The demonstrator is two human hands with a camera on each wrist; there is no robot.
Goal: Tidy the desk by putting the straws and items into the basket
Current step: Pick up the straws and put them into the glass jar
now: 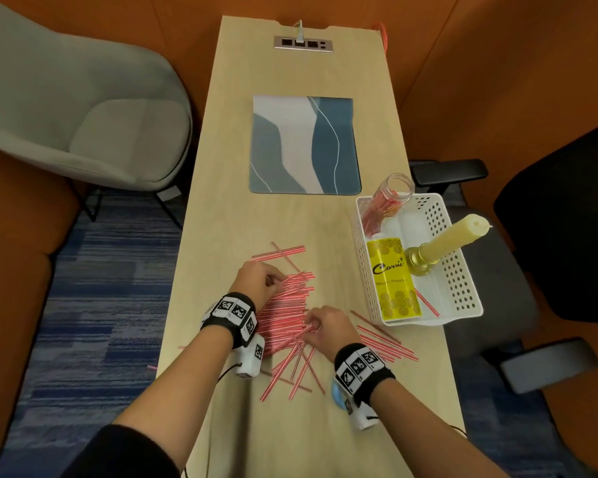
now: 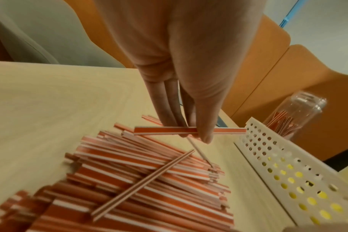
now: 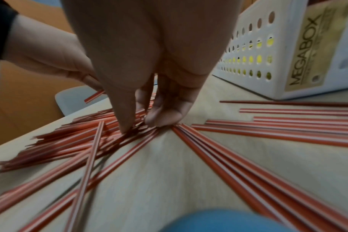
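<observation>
both hands are pinching at the straws [image 1: 283, 315] piled lower centre on the worktop [image 1: 290, 219], left hand [image 1: 256, 282] holding one, right hand [image 1: 328, 327] nipping several, so I reckon loose ones could slip before reaching the basket [image 1: 463, 270] at right

Desk mat [image 1: 304, 146]: blue, grey and white pattern, flat on the desk [image 1: 221, 215], midway along, nearer the right edge.
Socket panel [image 1: 303, 43]: set into the desk at the far edge, white plug in it.
Grey armchair [image 1: 83, 108]: beyond the left edge.
Black office chair [image 1: 549, 236]: beyond the right edge.
Carpet [image 1: 94, 305]: blue, streaked.
Walls [image 1: 497, 63]: orange panels.
</observation>
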